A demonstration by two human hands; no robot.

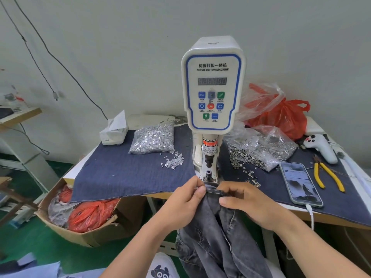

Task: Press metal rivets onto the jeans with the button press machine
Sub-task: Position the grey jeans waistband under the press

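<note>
Grey denim jeans hang off the table edge, their top hem pinched by the left hand and right hand just below the button press machine; loose rivets lie nearby.
</note>
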